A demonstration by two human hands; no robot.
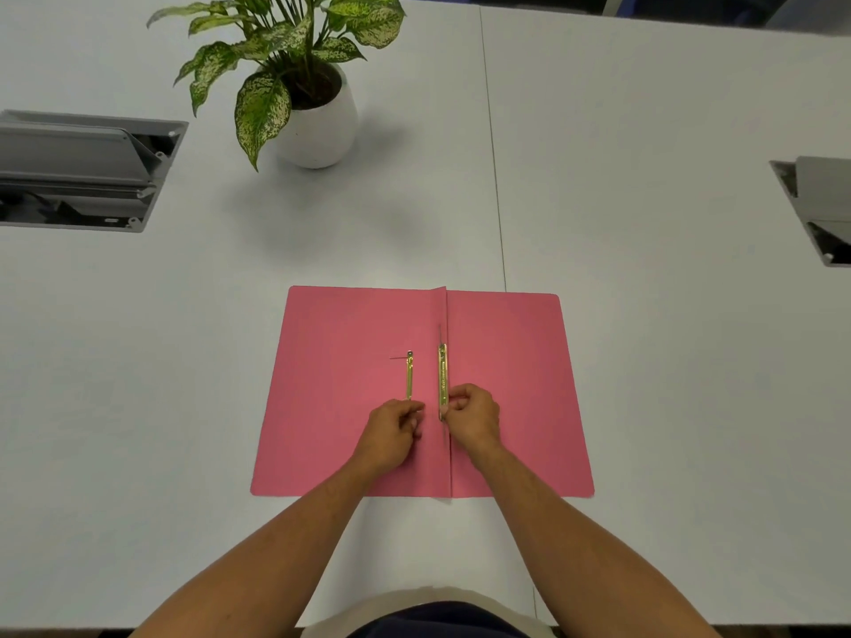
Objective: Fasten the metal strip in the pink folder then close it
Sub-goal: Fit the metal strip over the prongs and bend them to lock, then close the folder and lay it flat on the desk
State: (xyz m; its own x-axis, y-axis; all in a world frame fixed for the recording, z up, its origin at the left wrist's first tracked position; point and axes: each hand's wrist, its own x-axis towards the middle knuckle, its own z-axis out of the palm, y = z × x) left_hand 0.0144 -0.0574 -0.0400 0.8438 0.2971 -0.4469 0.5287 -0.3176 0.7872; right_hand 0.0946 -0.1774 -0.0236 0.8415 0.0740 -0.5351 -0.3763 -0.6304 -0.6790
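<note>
The pink folder (pixel 506 384) lies open and flat on the white table, spine running away from me. A gold metal strip (pixel 442 377) stands along the spine fold. A second, thinner gold strip (pixel 409 375) lies on the left leaf, with a thin prong sticking out to the left at its far end. My left hand (pixel 391 430) pinches the near end of the thinner strip. My right hand (pixel 474 414) pinches the near end of the strip at the spine. Both near ends are hidden under my fingers.
A potted plant (pixel 317 117) in a white pot stands behind the folder, to the left. Open grey cable boxes are sunk into the table at the far left (pixel 83 172) and the far right (pixel 824 209). A seam (pixel 495 154) divides the tabletop.
</note>
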